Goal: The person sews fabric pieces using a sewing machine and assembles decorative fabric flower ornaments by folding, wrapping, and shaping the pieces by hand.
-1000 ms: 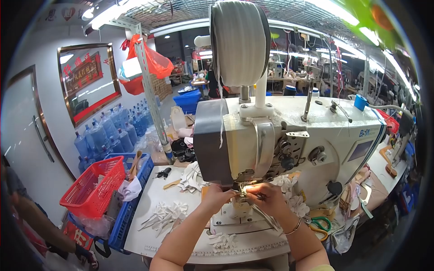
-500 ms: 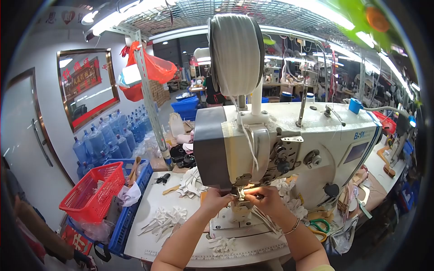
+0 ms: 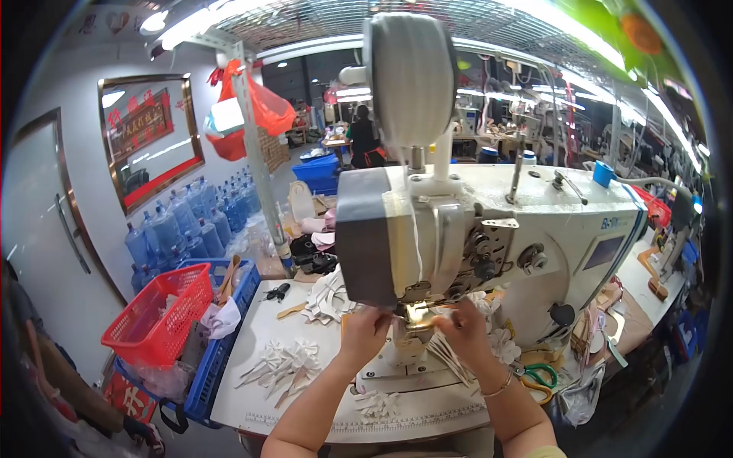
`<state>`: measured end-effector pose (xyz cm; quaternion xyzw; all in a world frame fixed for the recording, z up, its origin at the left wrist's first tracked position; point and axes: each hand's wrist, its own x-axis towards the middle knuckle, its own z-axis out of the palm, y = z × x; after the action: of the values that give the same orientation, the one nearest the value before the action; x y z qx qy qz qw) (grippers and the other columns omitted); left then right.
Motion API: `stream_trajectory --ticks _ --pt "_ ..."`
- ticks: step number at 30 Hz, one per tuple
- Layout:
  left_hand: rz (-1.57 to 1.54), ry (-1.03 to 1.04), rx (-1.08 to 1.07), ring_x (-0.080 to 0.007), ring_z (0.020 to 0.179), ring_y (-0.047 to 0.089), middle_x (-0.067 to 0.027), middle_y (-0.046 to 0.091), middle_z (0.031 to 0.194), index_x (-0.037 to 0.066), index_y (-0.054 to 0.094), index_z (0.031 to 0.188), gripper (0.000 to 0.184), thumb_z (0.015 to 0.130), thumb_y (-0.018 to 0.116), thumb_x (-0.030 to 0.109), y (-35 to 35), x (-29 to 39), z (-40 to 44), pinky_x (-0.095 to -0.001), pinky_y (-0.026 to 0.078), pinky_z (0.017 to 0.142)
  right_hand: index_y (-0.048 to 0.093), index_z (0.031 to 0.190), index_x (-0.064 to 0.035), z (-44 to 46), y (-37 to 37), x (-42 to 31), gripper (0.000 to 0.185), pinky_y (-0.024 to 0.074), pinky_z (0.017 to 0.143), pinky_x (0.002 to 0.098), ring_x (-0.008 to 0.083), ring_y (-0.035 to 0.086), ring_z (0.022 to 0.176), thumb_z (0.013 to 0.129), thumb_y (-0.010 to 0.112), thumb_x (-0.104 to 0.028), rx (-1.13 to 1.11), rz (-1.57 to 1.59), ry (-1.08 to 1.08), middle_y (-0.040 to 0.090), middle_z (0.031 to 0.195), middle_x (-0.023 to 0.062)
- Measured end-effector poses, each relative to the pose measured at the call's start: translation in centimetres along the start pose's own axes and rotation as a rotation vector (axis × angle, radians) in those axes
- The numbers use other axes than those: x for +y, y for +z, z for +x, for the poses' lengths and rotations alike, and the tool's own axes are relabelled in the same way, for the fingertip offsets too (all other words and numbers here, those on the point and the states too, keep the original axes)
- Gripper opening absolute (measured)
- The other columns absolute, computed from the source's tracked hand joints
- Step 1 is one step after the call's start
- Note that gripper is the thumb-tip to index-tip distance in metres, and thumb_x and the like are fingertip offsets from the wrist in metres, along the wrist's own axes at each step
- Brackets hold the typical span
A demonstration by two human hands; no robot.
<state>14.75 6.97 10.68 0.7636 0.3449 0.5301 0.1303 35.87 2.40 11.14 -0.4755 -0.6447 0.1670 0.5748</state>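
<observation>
A white sewing machine with a dark grey end cover stands in front of me, its needle area brightly lit. My left hand is just left of the needle area, fingers pinched together; what they hold is too small to make out. My right hand is on the other side, fingers curled and thumb pointing inward, its grip also unclear. Thin pale strips lie below my right hand. On top of the machine a large reel of white tape feeds a strand downward.
White cut pieces lie in piles on the table, left and front. Green-handled scissors lie at right. A red basket sits on a blue crate at left. Another person's arm and leg show at far left.
My hands have moved apart, left hand slightly leftward and right hand rightward, uncovering the lit needle area. The view has shifted slightly, and a person in the background shows more fully.
</observation>
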Motion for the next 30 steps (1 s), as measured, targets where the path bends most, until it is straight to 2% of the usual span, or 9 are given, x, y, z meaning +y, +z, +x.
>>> stream_trajectory --ticks 2,3,5,6,9,16,20,27,30 --pt "0.108 -0.187 0.141 -0.024 0.061 0.059 -0.0139 0.061 0.072 0.001 0.06 0.093 0.014 0.083 0.061 0.01 0.2 -2.3 -0.2 -0.0318 0.046 0.057 0.053 0.094 -0.0035 -1.9 0.0 0.6 0.026 0.0359 0.051 0.0236 0.008 0.041 0.057 0.075 0.07 -0.011 0.133 0.112 0.209 0.046 0.068 0.0026" --pt "0.078 -0.287 0.191 -0.0212 0.06 0.058 -0.0123 0.06 0.07 0.001 0.06 0.095 0.016 0.084 0.06 0.012 -0.1 -3.7 -0.4 -0.0317 0.045 0.055 0.049 0.103 -0.0057 -3.4 -0.5 0.0 0.034 0.0367 0.053 0.0239 0.0091 0.043 0.059 0.076 0.069 -0.01 0.038 -0.106 0.27 0.049 0.074 0.0042" --pt "-0.413 -0.673 0.211 -0.0094 0.058 0.053 -0.0032 0.059 0.069 0.0 0.06 0.102 0.022 0.087 0.06 0.017 -0.9 -5.1 -1.7 -0.0245 0.043 0.052 0.052 0.098 -0.0042 -7.0 0.0 1.8 0.027 0.0408 0.055 0.0251 0.0107 0.051 0.063 0.077 0.068 -0.011 -0.111 -0.104 0.171 0.054 0.075 0.006" --pt "-0.671 -0.771 0.249 -0.006 0.058 0.05 -0.0001 0.058 0.069 0.0 0.061 0.102 0.023 0.088 0.06 0.018 -1.7 -4.6 -2.4 -0.0218 0.042 0.051 0.055 0.101 -0.0041 -8.5 0.5 1.7 0.027 0.0431 0.057 0.0262 0.0112 0.054 0.066 0.078 0.067 -0.011 -0.252 -0.087 0.147 0.056 0.076 0.0068" --pt "-0.834 -0.923 0.283 -0.0047 0.057 0.049 0.0013 0.057 0.073 0.001 0.058 0.107 0.025 0.088 0.06 0.017 -3.3 -1.8 -5.5 -0.0184 0.041 0.05 0.059 0.113 -0.0065 -10.0 2.7 0.5 0.036 0.0477 0.064 0.029 0.0138 0.059 0.073 0.079 0.067 -0.011 -0.58 0.033 0.15 0.059 0.08 0.0084" --pt "-0.812 -0.837 0.449 -0.0057 0.055 0.049 -0.0025 0.059 0.074 -0.001 0.057 0.106 0.021 0.089 0.056 0.011 -3.7 2.5 -12.0 -0.0189 0.04 0.047 0.056 0.118 -0.0097 -7.2 7.9 -4.2 0.043 0.0465 0.056 0.0346 0.0246 0.059 0.068 0.077 0.069 -0.017 -0.269 -0.339 -0.381 0.057 0.083 0.0085" --pt "-0.85 -0.883 0.45 -0.0062 0.054 0.049 -0.0036 0.059 0.073 -0.002 0.058 0.104 0.019 0.089 0.057 0.01 -4.8 3.8 -12.9 -0.0197 0.04 0.047 0.055 0.098 -0.0068 -7.6 10.3 -3.8 0.028 0.0459 0.053 0.0342 0.0254 0.059 0.065 0.077 0.069 -0.018 -0.194 -0.193 -0.431 0.058 0.083 0.007" --pt "-0.853 -0.908 0.421 -0.007 0.055 0.05 -0.0031 0.058 0.072 -0.002 0.059 0.103 0.019 0.089 0.057 0.011 -4.8 4.3 -13.1 -0.0202 0.04 0.047 0.058 0.094 -0.008 -7.6 10.8 -3.3 0.023 0.0459 0.051 0.035 0.0264 0.059 0.062 0.077 0.07 -0.017 -0.208 -0.101 -0.456 0.059 0.079 0.0078" --pt "-0.88 -0.912 0.429 -0.0071 0.054 0.05 -0.0028 0.058 0.072 -0.001 0.059 0.103 0.019 0.089 0.057 0.011 -4.5 4.0 -13.2 -0.0204 0.04 0.048 0.059 0.09 -0.008 -7.8 10.7 -3.5 0.019 0.0458 0.051 0.035 0.0264 0.059 0.06 0.076 0.07 -0.016 -0.143 -0.055 -0.315 0.059 0.075 0.0082"
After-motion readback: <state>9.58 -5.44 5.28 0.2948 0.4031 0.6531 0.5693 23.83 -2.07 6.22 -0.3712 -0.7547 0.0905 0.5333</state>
